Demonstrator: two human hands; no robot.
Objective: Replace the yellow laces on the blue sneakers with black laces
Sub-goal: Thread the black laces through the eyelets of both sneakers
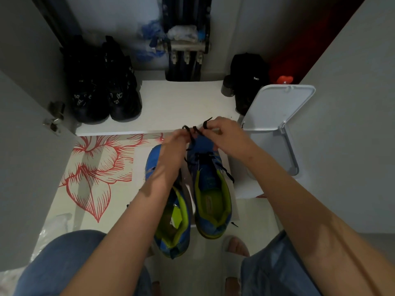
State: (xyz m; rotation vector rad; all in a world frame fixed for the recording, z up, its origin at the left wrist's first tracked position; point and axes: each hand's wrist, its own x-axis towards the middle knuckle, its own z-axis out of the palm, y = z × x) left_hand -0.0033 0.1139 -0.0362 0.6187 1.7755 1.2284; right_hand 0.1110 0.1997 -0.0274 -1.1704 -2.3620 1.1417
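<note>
Mid-lacing, by the look of it. Pair of blue mesh sneakers with lime-green lining (210, 189) side by side on the floor, toes toward twelve o'clock, heels toward six, just ahead of the knees. Thin black cord lace (193, 136) already crossed through eyelets of the three-o'clock sneaker, both free runs drawn up over its toe.

Left hand (172, 146) curled on one run, pinching it at the fingertips. Right hand (224, 133) pinching the other run near its tip, a short end poking out toward twelve. Both hands close together above the toe, not quite touching.

No yellow lace in view. Nine-o'clock sneaker largely hidden under the left forearm; laced or not, impossible to tell.

Further off: long white shelf (181, 103) at twelve, pair of black boots (106, 86) on it at eleven, white plastic bin with its hinged lid tipped up (275, 107) at two, cream floor mat printed with red flowers (94, 167) at nine.

Step in hand, as a judgement: evening out or crossing the two ends before the next eyelets or a knot. Next move likely to call for a firm pinch close to one tip, a steady feed through the next free eyelet, and matched tension on both runs to avoid one side ending short.
</note>
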